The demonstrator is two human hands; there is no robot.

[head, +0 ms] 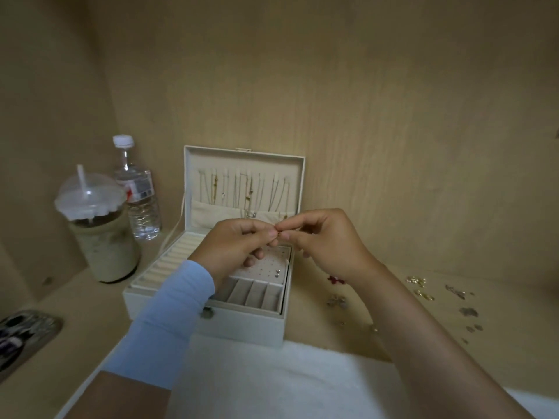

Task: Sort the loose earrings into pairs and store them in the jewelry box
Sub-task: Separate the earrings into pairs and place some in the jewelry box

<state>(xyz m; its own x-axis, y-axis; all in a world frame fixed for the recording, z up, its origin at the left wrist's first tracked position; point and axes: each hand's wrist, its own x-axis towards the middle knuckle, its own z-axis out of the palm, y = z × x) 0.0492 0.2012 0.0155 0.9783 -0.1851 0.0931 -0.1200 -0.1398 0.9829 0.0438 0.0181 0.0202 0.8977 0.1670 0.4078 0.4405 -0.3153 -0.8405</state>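
at frame centre i see my left hand [242,240] and right hand [317,237] pinching 1 tiny earring [278,234] over the open jewelry box [211,325]; loose earrings [423,288] lie lower right. next, likely seating it in the stud panel [266,264].

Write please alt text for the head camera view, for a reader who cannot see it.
Two hands, the left hand and the right hand, pinch a tiny earring together above an open jewelry box on a wooden desk. Loose earrings lie scattered to the right; an iced drink and a water bottle stand to the left.
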